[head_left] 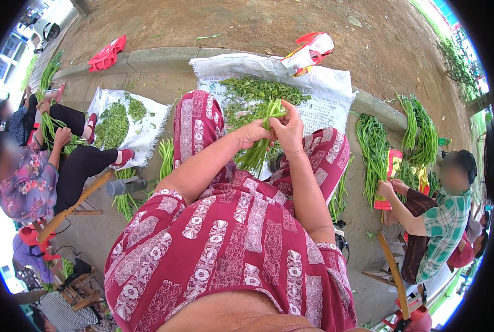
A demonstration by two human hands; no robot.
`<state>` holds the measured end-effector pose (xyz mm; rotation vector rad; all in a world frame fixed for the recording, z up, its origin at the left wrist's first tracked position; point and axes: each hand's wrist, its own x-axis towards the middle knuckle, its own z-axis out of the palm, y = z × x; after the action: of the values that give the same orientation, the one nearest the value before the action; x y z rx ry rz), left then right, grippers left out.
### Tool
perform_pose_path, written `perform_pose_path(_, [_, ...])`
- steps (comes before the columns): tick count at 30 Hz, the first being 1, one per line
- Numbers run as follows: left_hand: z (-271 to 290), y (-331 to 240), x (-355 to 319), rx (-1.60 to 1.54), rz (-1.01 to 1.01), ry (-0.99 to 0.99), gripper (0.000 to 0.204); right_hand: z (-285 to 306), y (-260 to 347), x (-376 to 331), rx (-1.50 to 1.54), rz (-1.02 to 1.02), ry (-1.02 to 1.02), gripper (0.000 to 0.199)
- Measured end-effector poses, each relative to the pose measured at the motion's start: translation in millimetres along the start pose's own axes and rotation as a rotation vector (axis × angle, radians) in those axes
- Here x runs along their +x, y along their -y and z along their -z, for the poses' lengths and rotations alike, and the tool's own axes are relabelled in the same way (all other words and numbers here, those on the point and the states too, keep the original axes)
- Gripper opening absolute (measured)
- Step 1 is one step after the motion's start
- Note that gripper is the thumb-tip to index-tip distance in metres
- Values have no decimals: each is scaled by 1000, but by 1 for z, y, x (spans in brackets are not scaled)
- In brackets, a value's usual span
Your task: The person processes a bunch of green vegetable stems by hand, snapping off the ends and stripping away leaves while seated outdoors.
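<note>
One head-worn fisheye view, looking steeply down past the wearer's lap (pixel 241 232) to the ground (pixel 258 27) ahead. Hands sit close, near frame centre; seated people fill both curved side edges.

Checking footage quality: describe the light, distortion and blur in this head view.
Head view: bright, even daylight with soft shadows; strong fisheye bending, black corners, the curb curving; both hands and the green stalks are sharp; top-left and lower-right rims are overexposed; nearby people's faces are blurred.
</note>
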<state>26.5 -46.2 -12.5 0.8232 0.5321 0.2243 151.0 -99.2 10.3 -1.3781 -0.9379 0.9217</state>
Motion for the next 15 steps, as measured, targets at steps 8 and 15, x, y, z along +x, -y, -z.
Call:
perform_pose_path(8, [-1, -1, 0, -17, 44, -80, 34, 9, 5, 5, 409, -20, -14, 40])
perform_pose_path(15, [0, -16, -6, -233, -85, 7, 30, 22, 14, 11, 587, -6, -203, 38])
